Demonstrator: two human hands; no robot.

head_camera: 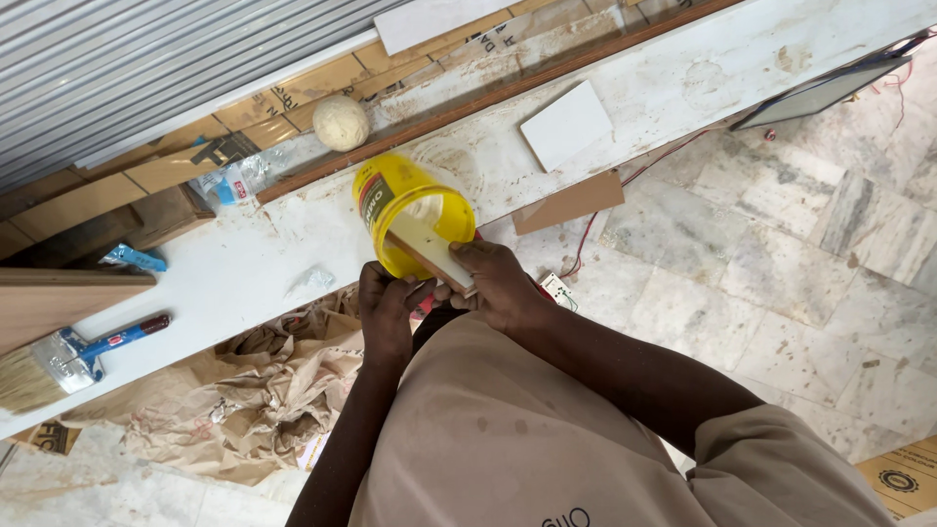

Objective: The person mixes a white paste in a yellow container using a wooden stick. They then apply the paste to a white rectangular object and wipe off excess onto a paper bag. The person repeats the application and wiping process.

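Where hands (444, 293) meet, wooden strip's (429, 262) end hidden

A: State the illumination.
B: Bright, even daylight. Soft shadows only, beneath the white board (605, 107) at 1 o'clock.
A: Glare?
B: Mild glare on the marble floor (781, 263) at 3 o'clock; the white board is close to overexposed.
A: Sharpness?
B: Centre sharp. Straight edges bow at the frame borders, showing wide-angle distortion.

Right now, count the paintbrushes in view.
1. The brush lies at the far left on the white board, bristles toward the left edge, blue handle pointing right. Neither hand touches it. Others may be hidden under the crumpled paper.
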